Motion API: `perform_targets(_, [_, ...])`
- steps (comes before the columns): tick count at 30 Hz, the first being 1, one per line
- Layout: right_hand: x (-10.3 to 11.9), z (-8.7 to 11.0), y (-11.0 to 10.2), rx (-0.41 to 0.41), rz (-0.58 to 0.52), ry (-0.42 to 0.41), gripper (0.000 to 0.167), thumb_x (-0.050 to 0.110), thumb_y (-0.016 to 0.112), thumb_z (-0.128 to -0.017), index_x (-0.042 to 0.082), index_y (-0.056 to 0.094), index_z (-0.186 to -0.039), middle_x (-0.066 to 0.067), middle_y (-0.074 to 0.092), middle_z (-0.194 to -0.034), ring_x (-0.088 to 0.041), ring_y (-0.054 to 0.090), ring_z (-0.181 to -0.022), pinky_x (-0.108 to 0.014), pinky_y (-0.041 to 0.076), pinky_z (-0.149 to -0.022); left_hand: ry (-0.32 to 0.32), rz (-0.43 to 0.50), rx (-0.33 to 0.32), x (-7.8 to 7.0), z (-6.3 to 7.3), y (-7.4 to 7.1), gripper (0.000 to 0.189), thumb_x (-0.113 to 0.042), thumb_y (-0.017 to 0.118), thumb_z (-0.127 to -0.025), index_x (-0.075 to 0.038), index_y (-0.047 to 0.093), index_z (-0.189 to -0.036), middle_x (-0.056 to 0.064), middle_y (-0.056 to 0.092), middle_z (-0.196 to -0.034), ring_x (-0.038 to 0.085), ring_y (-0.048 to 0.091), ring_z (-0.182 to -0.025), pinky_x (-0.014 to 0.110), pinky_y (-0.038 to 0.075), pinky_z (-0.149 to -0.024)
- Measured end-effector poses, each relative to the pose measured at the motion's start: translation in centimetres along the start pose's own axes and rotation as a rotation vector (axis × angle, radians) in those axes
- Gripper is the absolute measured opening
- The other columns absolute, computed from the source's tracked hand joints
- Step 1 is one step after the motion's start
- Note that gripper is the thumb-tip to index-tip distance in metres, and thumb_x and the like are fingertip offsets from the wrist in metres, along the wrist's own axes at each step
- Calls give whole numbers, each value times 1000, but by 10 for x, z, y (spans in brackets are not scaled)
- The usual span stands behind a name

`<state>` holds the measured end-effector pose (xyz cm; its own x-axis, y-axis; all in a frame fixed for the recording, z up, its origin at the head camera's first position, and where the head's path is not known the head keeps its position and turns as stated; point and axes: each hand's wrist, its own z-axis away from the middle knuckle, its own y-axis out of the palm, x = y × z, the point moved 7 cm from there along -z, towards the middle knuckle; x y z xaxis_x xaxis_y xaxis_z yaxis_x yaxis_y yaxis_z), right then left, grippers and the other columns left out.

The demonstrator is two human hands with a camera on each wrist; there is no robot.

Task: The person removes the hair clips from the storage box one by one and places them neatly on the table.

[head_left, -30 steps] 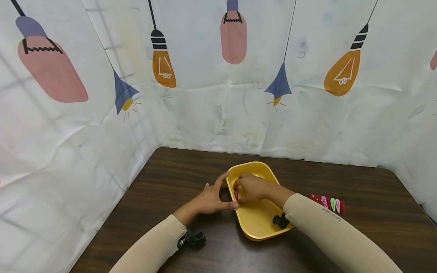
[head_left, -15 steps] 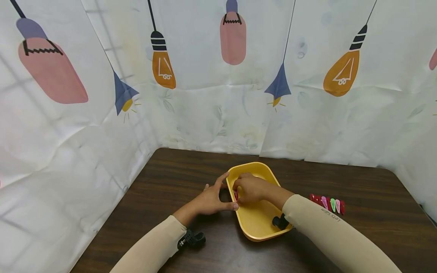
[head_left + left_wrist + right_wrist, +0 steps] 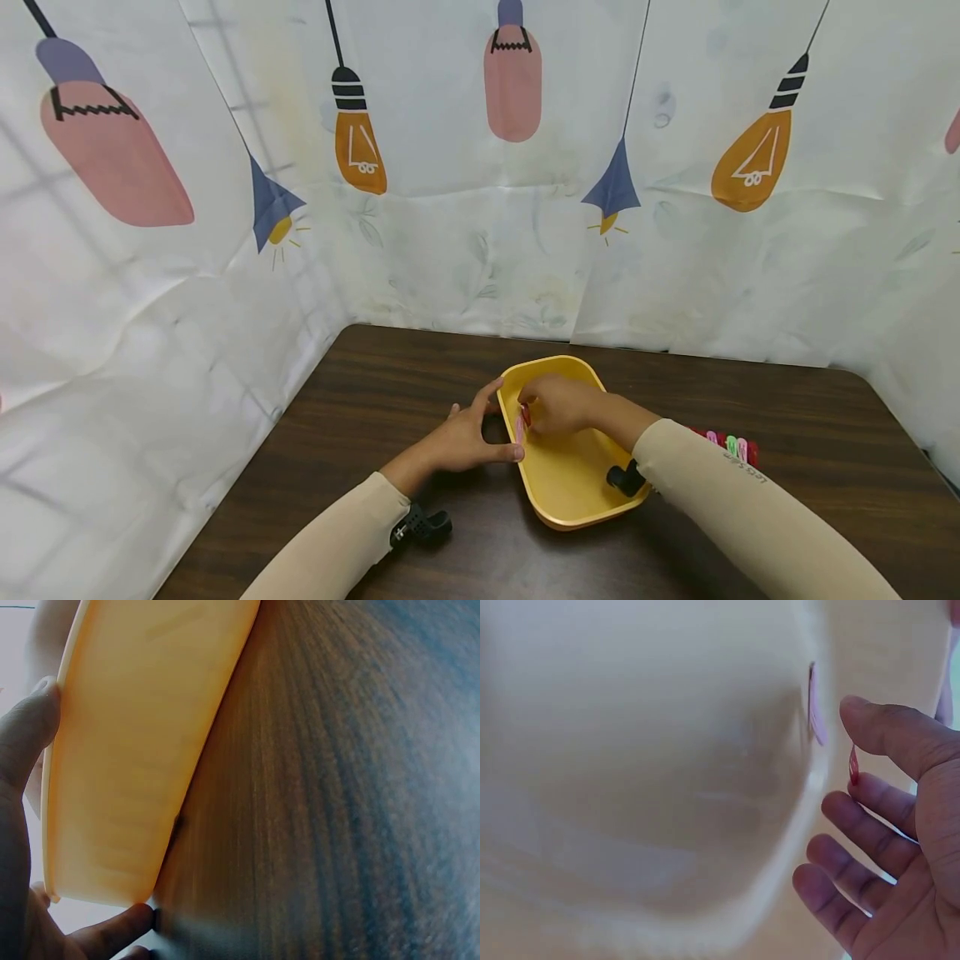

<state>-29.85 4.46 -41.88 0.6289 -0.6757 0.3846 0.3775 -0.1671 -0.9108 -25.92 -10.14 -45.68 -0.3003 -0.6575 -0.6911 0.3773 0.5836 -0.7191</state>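
Note:
A yellow plastic tub (image 3: 566, 492) stands on the table. My left hand (image 3: 463, 437) spreads along its left side, thumb and index finger straight at the rim; the left wrist view shows the thumb (image 3: 34, 727) against the rim and other fingers by the outer wall. Inside the tub, my right hand (image 3: 562, 404) pinches a small red hair clip (image 3: 853, 765) between thumb and index finger, its other fingers loosely bent. Beside it, a pink hair clip (image 3: 815, 709) lies close to the tub's left wall, also visible in the head view.
A row of red, pink and green hair clips (image 3: 732, 445) lies on the dark wooden table (image 3: 420, 375) at the right, partly behind the right sleeve (image 3: 750, 500). A white patterned sheet (image 3: 465, 258) hangs behind the table and along its left side.
My right hand has drawn back slightly up and right from the tub's left wall with the red clip. The pink clip shows more fully. My left hand has stayed in place.

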Motion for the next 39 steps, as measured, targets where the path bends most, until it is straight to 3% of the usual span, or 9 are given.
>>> perform_targets(4, [-4, 5, -8, 2, -38, 35, 41, 20, 83, -86, 7, 70, -122, -4, 69, -117, -24, 64, -112, -42, 51, -98, 2, -6, 2, 0, 0, 0, 117, -74, 71, -81, -31, 3, -165, 9, 53, -149, 29, 57, -131, 67, 4, -118])
perform_targets(19, [-16, 16, -25, -7, -78, 107, 49, 21, 85, -85, 7, 67, -128, 3, 67, -103, -14, 61, -92, -35, 53, -86, 11, -9, -3, 1, -1, 1, 118, -75, 71, -80, -30, 3, -165, 6, 55, -148, 27, 56, -131, 69, 4, -117])
perform_targets(31, [-25, 30, -40, -42, -78, 94, 49, 22, 86, -85, 8, 66, -128, 5, 66, -100, -20, 62, -97, -42, 54, -92, -7, -11, -4, 1, -1, 1, 119, -74, 73, -79, -29, 4, -165, 5, 57, -144, 27, 58, -128, 68, 4, -118])
perform_targets(39, [-30, 44, -50, -75, -108, 75, 50, 21, 85, -86, 4, 66, -129, 3, 66, -100, -20, 63, -97, -39, 54, -87, -8, -10, -7, -1, -1, 1, 118, -71, 75, -80, -28, 4, -165, 6, 57, -145, 28, 57, -130, 68, 4, -118])
